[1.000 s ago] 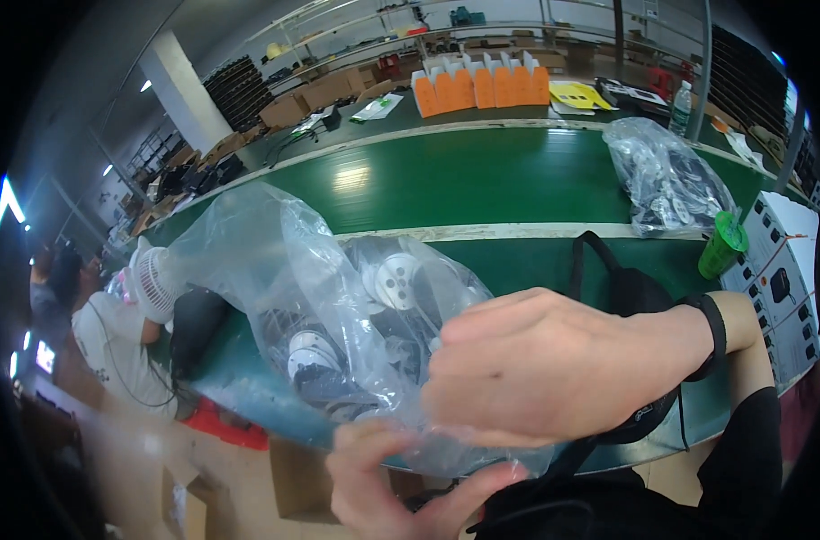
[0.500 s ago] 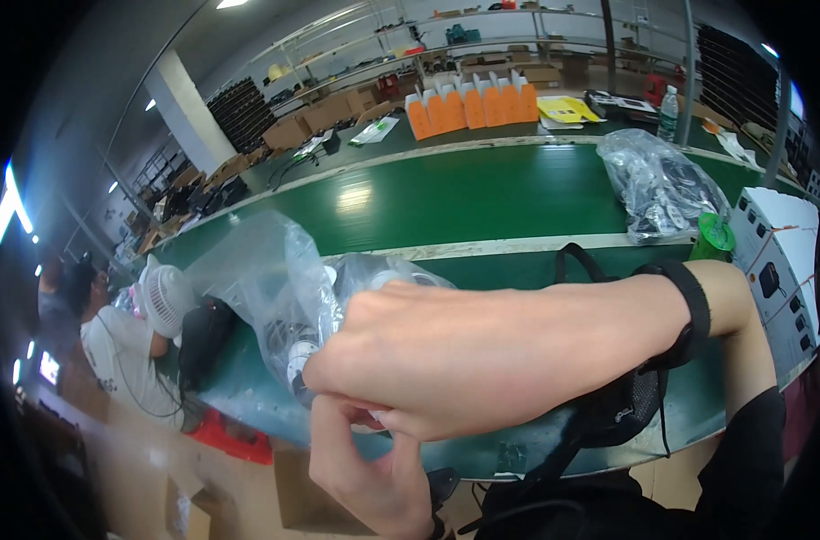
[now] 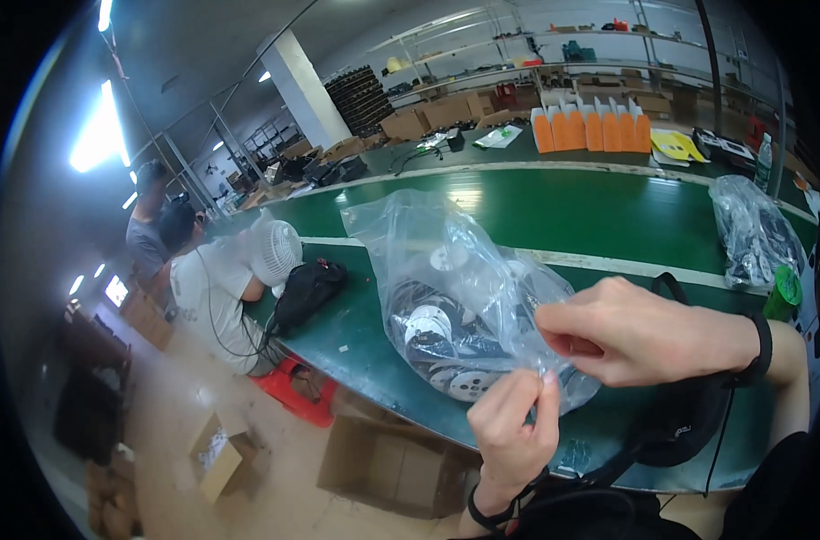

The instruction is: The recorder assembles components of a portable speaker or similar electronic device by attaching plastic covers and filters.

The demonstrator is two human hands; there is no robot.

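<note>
Long green bench ran across a workshop hall, with shelving and cardboard boxes at twelve o'clock and orange bins standing near its far edge. You had a clear plastic bag resting on the bench at the centre of your view, its mouth slumped toward five o'clock and its belly full of round black-and-white parts. Your left hand came up from six o'clock with thumb and forefinger pinched shut on the bag's film near its lower edge. Your right hand, wearing a dark wristband, came in from three o'clock with the fingers curled and the tips closed on the same film just beside the left.

Both grips looked thin, on slack film only. If you had pulled them apart sharply, the plastic could have torn or slipped free, and the parts could have spilled over the near bench edge to the floor. A black pouch lay just under your right wrist, where its strap could have snagged. A second filled bag sat at two o'clock; a person sat by a small white fan at nine.
</note>
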